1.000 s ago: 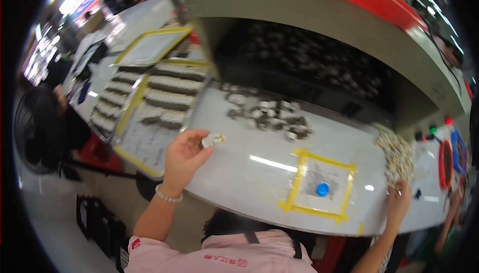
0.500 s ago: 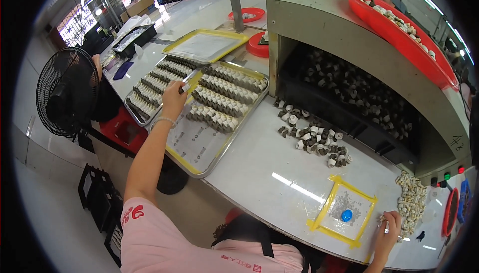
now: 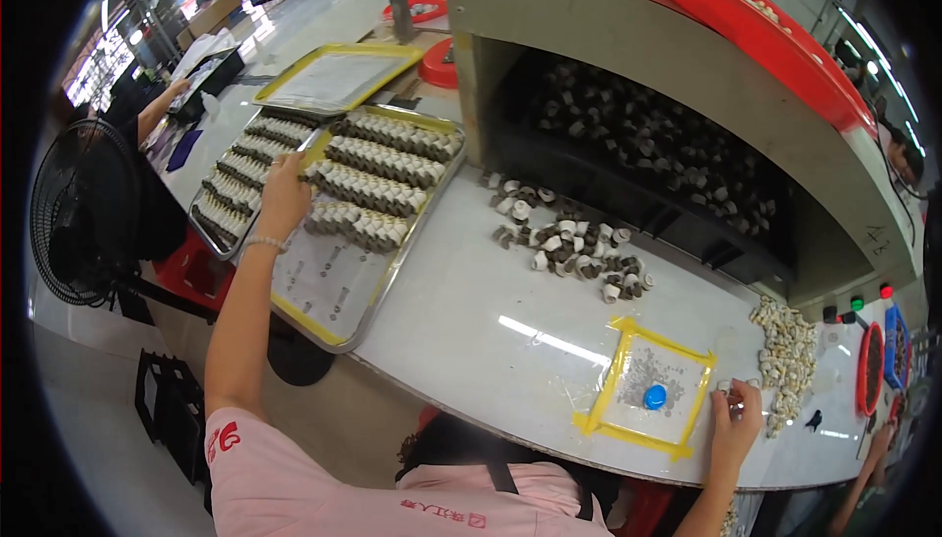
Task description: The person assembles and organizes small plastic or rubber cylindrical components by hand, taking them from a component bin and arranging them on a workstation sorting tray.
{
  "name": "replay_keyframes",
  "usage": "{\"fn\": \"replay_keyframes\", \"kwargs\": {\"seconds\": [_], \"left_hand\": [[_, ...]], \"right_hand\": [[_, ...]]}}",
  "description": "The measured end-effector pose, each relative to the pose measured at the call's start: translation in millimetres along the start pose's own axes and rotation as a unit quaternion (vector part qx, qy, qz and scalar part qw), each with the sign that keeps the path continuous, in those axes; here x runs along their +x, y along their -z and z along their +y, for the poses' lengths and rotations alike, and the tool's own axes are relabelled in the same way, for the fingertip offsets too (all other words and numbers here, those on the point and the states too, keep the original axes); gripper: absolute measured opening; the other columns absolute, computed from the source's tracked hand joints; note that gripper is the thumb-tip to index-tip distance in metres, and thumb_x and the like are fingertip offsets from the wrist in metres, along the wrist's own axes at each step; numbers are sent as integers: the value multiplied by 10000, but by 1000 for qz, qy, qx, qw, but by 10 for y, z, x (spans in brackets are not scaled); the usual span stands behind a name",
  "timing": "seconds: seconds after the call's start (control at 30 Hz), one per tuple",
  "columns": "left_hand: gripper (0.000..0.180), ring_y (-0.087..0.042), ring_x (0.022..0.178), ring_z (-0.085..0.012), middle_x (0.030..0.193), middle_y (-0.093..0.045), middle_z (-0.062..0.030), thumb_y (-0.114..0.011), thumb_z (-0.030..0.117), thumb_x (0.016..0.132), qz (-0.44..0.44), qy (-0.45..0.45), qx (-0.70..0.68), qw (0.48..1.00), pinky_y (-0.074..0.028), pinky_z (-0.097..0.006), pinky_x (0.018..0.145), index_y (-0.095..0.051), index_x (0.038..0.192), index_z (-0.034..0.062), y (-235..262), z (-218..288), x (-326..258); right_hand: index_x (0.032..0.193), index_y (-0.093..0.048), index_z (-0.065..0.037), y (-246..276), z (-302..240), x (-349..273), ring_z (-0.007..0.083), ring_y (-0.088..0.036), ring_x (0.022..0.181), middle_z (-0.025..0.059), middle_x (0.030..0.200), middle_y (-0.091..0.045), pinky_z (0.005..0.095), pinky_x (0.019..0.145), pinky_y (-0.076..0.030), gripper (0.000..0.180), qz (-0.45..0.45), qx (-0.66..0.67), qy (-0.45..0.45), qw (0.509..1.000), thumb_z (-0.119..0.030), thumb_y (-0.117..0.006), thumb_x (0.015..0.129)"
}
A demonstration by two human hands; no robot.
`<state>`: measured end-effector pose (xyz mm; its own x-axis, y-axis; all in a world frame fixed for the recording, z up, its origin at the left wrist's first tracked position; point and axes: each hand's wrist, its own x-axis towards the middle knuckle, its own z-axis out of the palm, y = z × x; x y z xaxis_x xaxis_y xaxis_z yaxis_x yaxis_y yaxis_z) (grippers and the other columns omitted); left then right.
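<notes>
My left hand reaches over a metal tray at the left. Its fingers are closed at the left end of the rows of small white-and-dark parts standing in that tray; what they hold is hidden. At the right, my right hand is closed, pinching a small white piece at its fingertips. Beside that hand lies a pile of small whitish pieces. To its left, a yellow-taped square on the table holds grey bits and a blue cap.
Loose white-and-dark parts lie before a beige machine, whose opening holds many more. A red tray rests on top. A yellow-rimmed tray overlaps the far end of the part-filled trays. A black fan stands at left.
The view has turned, shifting the scene leftward. My left hand held a small white item over the tray before; now its fingers are at the rows. My right hand still stays by the whitish pile.
</notes>
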<state>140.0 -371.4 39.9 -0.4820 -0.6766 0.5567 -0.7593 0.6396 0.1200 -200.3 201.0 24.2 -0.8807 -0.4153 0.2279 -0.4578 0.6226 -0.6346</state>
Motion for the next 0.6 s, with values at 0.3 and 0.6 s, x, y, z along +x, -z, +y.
{"fn": "replay_keyframes", "kwargs": {"seconds": [0.3, 0.6], "left_hand": [[299, -575, 878, -279, 984, -566, -135, -661, 90, 773, -214, -253, -346, 878, -485, -338, 763, -586, 1049, 4, 366, 2359, -588], [240, -561, 874, -293, 965, -517, -140, -670, 69, 755, -252, -284, -286, 880, -475, -362, 738, -547, 953, 13, -3, 2670, -621]], "right_hand": [[987, -626, 40, -10, 29, 41, 245, -579, 781, 132, 912, -579, 322, 704, -475, 255, -2, -47, 60, 997, 0, -666, 739], [911, -660, -13, -28, -313, -8, 197, -605, 732, 105, 839, -613, 280, 652, -500, 245, -80, 105, 112, 985, 41, -629, 674]]}}
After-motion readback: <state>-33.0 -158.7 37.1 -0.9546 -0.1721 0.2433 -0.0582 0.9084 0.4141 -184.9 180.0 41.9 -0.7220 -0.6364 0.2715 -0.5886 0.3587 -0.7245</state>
